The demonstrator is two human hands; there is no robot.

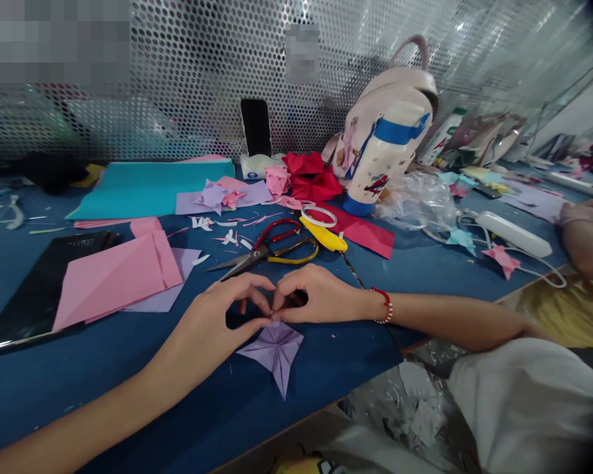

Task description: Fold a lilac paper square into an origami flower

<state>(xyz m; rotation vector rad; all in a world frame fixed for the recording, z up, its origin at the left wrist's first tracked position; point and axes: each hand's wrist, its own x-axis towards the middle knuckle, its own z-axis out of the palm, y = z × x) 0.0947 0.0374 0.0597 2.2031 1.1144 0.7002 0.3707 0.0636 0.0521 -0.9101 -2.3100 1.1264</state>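
A purple folded paper star (277,347) lies near the front edge of the blue table, its creases meeting at the centre. My left hand (232,306) pinches the star's far point between thumb and fingers. From the other side my right hand (309,296), with a red beaded bracelet at the wrist, pinches the same point; the fingertips of both hands meet there and hide it. Just beyond my hands are scissors (260,253) with red and yellow handles, lying open, and a yellow-handled tool (326,235).
Pink paper sheets (118,276) lie over a black flat object (44,280) on the left. Behind are blue-green paper (153,189), a red paper flower (311,178), a propped phone (256,128) and a white bottle (388,158). Another person's hand (590,214) rests at right.
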